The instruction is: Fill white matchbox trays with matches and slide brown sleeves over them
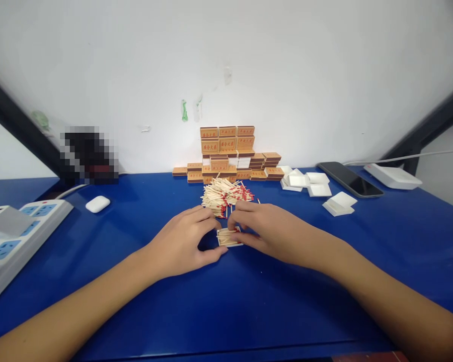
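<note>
White tray w/ matches sits btwn L hand & R hand

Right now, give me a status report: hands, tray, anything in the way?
Left hand at tray's left end, thumb on near edge. Right hand fingers at the matches inside. Nearest clutter: match pile just beyond.

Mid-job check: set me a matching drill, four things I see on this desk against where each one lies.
1. loose match pile
2. tray of matches
3. phone
4. power strip

A. at the far left
B. between the left hand and right hand
C. in front of the matchbox stack
D. left of the flat white box

Pairs: 1-C, 2-B, 3-D, 4-A
</note>
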`<control>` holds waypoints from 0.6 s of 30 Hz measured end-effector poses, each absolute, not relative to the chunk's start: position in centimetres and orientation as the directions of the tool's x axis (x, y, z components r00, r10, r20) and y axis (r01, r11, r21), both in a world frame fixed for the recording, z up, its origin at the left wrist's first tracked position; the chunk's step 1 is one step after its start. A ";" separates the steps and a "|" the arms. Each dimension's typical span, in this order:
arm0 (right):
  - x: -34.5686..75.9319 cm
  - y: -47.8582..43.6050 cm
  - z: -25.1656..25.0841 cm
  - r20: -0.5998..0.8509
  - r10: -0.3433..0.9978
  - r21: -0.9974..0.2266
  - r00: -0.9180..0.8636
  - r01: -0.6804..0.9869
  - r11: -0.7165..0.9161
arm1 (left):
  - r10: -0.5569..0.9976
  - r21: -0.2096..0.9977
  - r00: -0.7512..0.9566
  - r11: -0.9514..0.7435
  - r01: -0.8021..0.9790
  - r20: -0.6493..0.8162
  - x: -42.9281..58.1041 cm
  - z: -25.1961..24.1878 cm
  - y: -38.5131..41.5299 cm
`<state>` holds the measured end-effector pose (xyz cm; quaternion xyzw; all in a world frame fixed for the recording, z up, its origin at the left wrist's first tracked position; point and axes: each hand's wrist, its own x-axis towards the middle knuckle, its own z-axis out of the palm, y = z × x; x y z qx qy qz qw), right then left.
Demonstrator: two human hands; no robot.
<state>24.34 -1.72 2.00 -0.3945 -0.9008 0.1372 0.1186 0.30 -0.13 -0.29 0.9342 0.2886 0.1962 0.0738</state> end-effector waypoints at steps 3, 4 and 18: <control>24.1 -1.8 2.2 0.120 0.731 -0.421 -0.671 0.633 0.650 | 0.562 0.260 0.760 -0.826 0.500 0.326 0.4 -0.2 -0.2; 23.9 -1.9 2.2 0.115 0.726 -0.438 -0.678 0.621 0.649 | 0.562 0.259 0.761 -0.827 0.499 0.324 0.4 -0.2 -0.2; 26.8 0.0 3.2 0.231 0.812 -0.255 -0.536 0.773 0.582 | 0.562 0.247 0.758 -0.827 0.505 0.330 0.2 -0.2 -0.2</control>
